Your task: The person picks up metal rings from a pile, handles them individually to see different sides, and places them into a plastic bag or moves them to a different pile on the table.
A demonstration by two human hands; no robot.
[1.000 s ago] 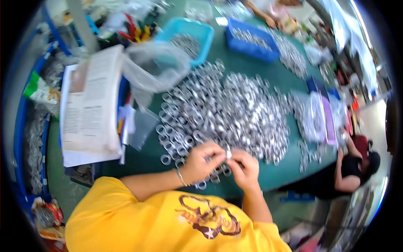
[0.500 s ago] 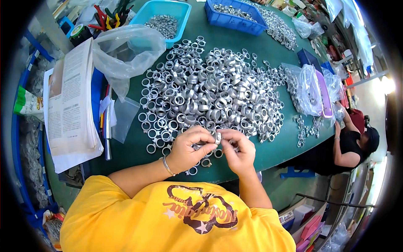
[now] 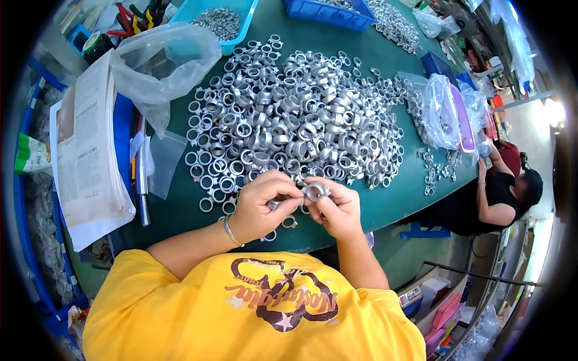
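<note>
Head view, near edge of the table: left hand [image 3: 260,207] and right hand [image 3: 337,207] meeting just above the green table [image 3: 391,201], both working on one silver metal ring [image 3: 315,191]. Right fingers pinching the ring by its rim, holding it with the opening facing up; left fingertips pressed together against its left side, with what looks like a second small silver part [image 3: 274,204] tucked under them, though too small to tell for sure. Thin bangle [image 3: 230,231] sitting on the left wrist.

Handling it well, as a judgement: keeping the grip on the rim only, leaving the bore clear, holding the piece close over the table so a slip drops it among the loose rings [image 3: 288,221] right below rather than onto the floor, and turning with the fingertips rather than the whole wrist.

Same view, the surface: a broad heap of silver rings [image 3: 295,120] spreading across the middle of the table, just beyond the hands. Clear plastic bag [image 3: 158,66] lying open at the far left, stack of printed papers [image 3: 84,150] hanging over the left edge, light blue tray [image 3: 224,21] and dark blue tray [image 3: 337,12] at the far side, both holding more metal parts. Bagged parts [image 3: 436,111] lying to the right.

The room: another person [image 3: 506,192] in dark clothes working at the right end of the table, shelving and clutter beyond
</note>
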